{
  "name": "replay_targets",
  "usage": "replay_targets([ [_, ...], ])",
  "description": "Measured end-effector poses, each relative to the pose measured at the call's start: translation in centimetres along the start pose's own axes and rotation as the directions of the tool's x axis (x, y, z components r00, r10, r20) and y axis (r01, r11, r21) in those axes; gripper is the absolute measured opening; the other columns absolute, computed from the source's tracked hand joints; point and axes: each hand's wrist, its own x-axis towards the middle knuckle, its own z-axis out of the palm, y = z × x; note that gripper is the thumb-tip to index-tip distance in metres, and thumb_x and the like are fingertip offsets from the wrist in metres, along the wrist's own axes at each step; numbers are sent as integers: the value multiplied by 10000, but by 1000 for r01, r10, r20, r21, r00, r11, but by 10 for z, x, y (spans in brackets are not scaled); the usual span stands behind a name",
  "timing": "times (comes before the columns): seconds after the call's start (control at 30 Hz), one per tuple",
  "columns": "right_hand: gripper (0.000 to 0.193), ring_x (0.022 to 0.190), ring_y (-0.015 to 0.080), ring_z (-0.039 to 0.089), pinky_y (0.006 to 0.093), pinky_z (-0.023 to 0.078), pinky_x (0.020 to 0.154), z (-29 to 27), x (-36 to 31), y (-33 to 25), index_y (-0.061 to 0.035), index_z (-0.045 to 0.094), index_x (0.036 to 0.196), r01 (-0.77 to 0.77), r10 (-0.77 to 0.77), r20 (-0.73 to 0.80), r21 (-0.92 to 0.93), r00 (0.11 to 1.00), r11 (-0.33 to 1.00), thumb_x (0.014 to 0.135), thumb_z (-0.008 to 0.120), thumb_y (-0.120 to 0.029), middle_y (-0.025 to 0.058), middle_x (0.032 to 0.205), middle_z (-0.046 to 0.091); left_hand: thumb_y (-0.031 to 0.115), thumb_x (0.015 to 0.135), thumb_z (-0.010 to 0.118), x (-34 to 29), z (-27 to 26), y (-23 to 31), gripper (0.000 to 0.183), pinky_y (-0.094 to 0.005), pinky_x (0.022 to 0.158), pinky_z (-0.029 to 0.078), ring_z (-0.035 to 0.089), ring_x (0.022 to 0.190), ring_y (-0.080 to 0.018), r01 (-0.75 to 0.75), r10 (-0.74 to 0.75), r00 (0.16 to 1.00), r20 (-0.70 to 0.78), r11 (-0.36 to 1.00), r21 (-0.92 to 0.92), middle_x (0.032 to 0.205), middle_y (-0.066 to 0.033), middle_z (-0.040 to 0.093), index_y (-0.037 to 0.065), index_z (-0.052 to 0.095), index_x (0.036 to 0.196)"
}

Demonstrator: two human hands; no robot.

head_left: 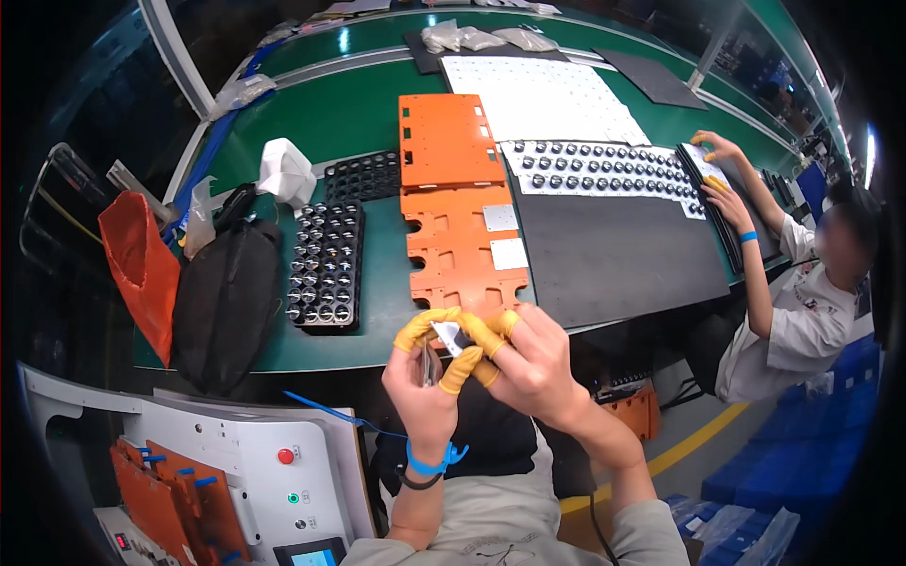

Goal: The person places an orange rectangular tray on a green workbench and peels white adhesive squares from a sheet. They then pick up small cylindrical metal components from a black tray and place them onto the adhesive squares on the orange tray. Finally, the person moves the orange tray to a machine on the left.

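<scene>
Close in front of me, above the table's near edge, both hands grip a small white plate with a dark part on it [449, 337]. My left hand [422, 387] pinches its left side in yellow finger cots, and a thin greyish edge shows in that palm. Fingers of my right hand [531, 366], also in yellow cots, close on the right side and partly hide the plate. Just beyond lies an orange fixture [444, 255], bearing two white square plates [499, 218]. A second orange panel [444, 141] lies behind it.
Left of the fixture stand a black tray of shiny round parts [326, 266] and another black tray [363, 176]. A white sheet with rows of black round parts [604, 170] lies beyond a dark mat [613, 255]. At right, a co-worker's hands [722, 165] handle a plate. A control box [274, 472] stands lower left.
</scene>
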Motion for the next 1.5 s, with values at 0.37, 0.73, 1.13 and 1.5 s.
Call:
replay_targets([
  [0.37,314,544,242,529,388,427,570,-11,-28,90,89,690,790,-809,790,174,160,587,566,884,720,-210,149,622,579,104,900,739,16,-21,-14,387,-282,937,487,641,1054,-158,-31,37,999,-31,981,189,1131,-117,689,-62,605,1223],
  [0.73,436,491,86,451,307,379,470,-10,-12,110,66,654,701,-892,648,680,21,344,451,949,657,-292,41,543,517,292,1022,542,10,-38,-15,358,-225,540,262,356,620,-36,147,-162,987,-23,939,-311,929,-53,638,-3,585,1219],
  [1.13,388,577,164,633,299,527,564,-8,25,152,65,681,758,-837,502,864,-242,44,491,917,663,-288,104,695,668,172,961,560,15,-44,-7,321,-276,609,326,394,745,-155,188,-270,963,19,616,-765,968,-73,505,8,537,1236],
  [1.5,293,609,329,686,419,552,621,5,52,56,6,668,644,-290,530,310,-573,789,766,771,756,-242,183,640,670,-25,738,563,3,-71,-11,594,-357,828,370,451,903,-226,60,-202,976,-86,621,-782,1114,-114,532,24,500,1327],
])
